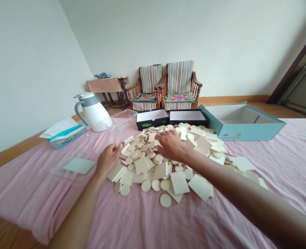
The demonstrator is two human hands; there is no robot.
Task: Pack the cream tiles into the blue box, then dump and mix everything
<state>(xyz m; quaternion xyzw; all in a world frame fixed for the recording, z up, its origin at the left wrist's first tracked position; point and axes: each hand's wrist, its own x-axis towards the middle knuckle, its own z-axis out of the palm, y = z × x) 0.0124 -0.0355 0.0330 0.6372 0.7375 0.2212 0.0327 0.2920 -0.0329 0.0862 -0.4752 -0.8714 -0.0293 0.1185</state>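
Observation:
A heap of cream-coloured flat pieces (pixel 153 155), round discs and square and rectangular tiles, lies on a pink cloth (pixel 142 221). My left hand (pixel 108 159) rests at the heap's left edge, fingers curled and pinched on a small piece there. My right hand (pixel 170 144) lies palm down on top of the heap, fingers bent into the pieces. Whether it holds one is hidden. A clear plastic lid with a pale square tile on it (pixel 79 165) sits left of my left hand.
Behind the heap stand two black boxes (pixel 153 119) (pixel 188 117), a large teal box (pixel 242 122), a clear container (pixel 122 119), a white jug (pixel 92 111) and a tissue pack (pixel 66 133). Two striped wooden chairs (pixel 165 86) stand by the far wall.

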